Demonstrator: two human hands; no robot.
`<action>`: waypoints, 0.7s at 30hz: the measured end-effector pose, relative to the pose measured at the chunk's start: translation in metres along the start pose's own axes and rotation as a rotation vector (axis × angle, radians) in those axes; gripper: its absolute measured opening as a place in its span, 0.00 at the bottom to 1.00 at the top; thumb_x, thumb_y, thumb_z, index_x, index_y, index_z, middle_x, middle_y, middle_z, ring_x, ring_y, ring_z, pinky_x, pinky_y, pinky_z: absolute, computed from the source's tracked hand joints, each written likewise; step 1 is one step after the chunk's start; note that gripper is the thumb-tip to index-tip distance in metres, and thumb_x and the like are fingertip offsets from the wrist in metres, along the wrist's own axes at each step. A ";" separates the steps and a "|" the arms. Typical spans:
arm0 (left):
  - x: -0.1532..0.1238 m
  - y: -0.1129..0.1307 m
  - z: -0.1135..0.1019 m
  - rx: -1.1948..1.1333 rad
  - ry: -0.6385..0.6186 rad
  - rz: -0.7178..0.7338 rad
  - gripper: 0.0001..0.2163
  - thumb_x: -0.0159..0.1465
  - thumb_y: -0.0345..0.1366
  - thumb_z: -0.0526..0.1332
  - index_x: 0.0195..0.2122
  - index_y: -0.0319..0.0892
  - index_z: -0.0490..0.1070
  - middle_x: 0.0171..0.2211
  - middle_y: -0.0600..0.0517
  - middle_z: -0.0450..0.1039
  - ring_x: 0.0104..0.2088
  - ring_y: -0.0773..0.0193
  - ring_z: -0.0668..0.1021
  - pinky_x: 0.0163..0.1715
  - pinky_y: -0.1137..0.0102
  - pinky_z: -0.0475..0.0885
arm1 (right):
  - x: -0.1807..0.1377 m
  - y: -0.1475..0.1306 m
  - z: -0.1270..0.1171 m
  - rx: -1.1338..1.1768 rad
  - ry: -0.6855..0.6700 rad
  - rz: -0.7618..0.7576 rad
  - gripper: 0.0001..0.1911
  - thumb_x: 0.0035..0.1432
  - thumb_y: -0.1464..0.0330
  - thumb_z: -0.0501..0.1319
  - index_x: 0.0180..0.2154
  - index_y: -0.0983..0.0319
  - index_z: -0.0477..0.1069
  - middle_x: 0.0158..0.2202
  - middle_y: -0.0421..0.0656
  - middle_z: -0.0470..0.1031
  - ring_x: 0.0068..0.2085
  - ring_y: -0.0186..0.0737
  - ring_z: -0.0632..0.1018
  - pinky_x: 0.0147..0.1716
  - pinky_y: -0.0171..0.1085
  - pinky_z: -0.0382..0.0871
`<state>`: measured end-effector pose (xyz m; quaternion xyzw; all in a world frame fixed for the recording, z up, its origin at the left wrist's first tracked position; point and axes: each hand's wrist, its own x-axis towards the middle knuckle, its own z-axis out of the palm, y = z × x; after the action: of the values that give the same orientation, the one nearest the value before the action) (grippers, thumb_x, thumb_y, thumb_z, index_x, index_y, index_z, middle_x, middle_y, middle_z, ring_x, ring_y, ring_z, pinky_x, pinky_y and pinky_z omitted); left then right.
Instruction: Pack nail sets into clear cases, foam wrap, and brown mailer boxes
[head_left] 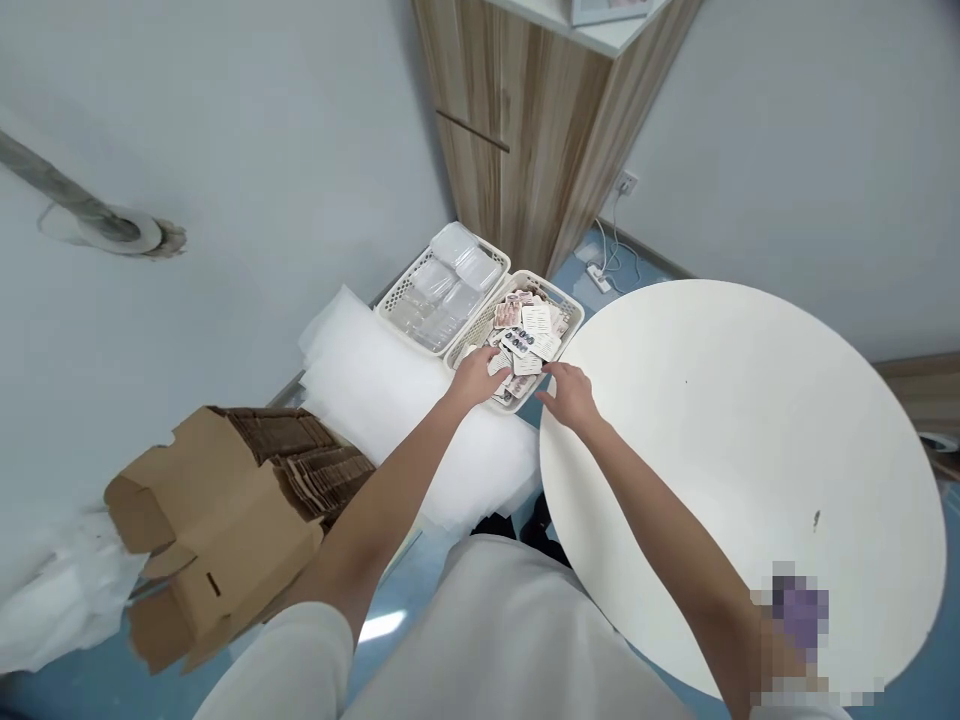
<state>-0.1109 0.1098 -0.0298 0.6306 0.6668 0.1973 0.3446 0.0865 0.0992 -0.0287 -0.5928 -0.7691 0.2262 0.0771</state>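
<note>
Both my arms reach forward to a white slotted basket (571, 318) holding several small printed cards (526, 335). My left hand (475, 376) rests on the near edge of the basket, fingers curled over the cards there; what they grip I cannot make out. My right hand (568, 393) sits at the basket's near right corner, by the rim of the round white table (750, 450), fingers partly bent and pointing toward the cards. A second white basket (401, 300) to the left holds clear plastic cases (450, 275).
Both baskets rest on a stack of white foam sheets (375, 400). An open cardboard box (225, 530) full of folded cardboard stands at the left. A wooden cabinet (525, 130) rises behind, with a power strip and cable (600, 272) on the blue floor.
</note>
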 end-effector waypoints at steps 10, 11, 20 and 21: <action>0.052 -0.023 0.024 -0.154 -0.083 -0.066 0.19 0.55 0.34 0.58 0.49 0.40 0.63 0.48 0.47 0.69 0.47 0.61 0.71 0.45 0.68 0.66 | 0.069 -0.005 0.023 -0.103 0.012 0.126 0.25 0.47 0.53 0.58 0.43 0.60 0.59 0.43 0.49 0.69 0.45 0.51 0.67 0.45 0.50 0.49; 0.053 -0.024 0.025 -0.157 -0.084 -0.051 0.19 0.55 0.34 0.58 0.49 0.40 0.63 0.48 0.47 0.68 0.47 0.61 0.71 0.45 0.68 0.66 | 0.071 -0.006 0.026 -0.117 0.023 0.147 0.24 0.47 0.53 0.58 0.43 0.60 0.58 0.43 0.49 0.69 0.45 0.51 0.67 0.46 0.50 0.48; 0.058 -0.030 0.036 -0.202 -0.051 -0.036 0.18 0.56 0.35 0.58 0.49 0.41 0.62 0.47 0.48 0.69 0.45 0.63 0.72 0.44 0.69 0.67 | 0.077 -0.013 0.033 -0.187 0.032 0.181 0.20 0.50 0.61 0.58 0.42 0.61 0.56 0.41 0.48 0.69 0.43 0.49 0.67 0.48 0.52 0.43; 0.058 -0.031 0.037 -0.212 -0.044 -0.037 0.18 0.56 0.35 0.58 0.49 0.40 0.62 0.47 0.48 0.69 0.45 0.64 0.73 0.44 0.70 0.67 | 0.078 -0.014 0.033 -0.198 0.032 0.174 0.20 0.49 0.62 0.58 0.43 0.61 0.56 0.41 0.49 0.69 0.43 0.49 0.67 0.48 0.52 0.42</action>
<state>-0.1044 0.1566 -0.0889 0.5824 0.6459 0.2463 0.4278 0.0389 0.1613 -0.0637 -0.6654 -0.7321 0.1455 0.0108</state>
